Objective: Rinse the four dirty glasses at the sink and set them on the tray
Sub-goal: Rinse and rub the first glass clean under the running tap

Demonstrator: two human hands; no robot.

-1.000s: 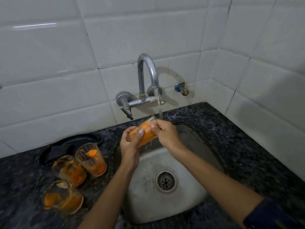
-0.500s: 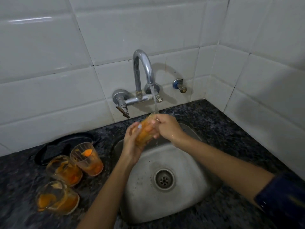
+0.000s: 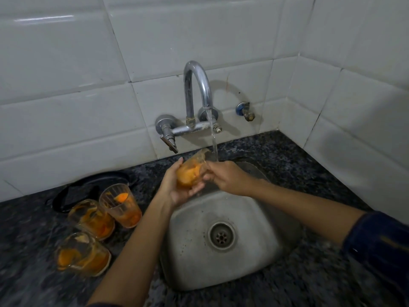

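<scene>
My left hand cups an orange-stained glass from below, tilted with its mouth up toward the tap. My right hand pinches that glass near its rim, fingers curled at its mouth. Water runs from the chrome tap in a thin stream just past the rim onto my right hand. Three more dirty glasses with orange residue stand on the counter to the left: one upright, one behind it, one nearest me. A black tray lies behind them against the wall.
The steel sink with its round drain lies below my hands. Dark speckled stone counter surrounds it. White tiled walls close in behind and at the right. A small blue-capped valve sticks out of the wall.
Both hands have kept hold of the glass under the stream; its mouth has tipped more upward and my left hand has slid further under its base.
</scene>
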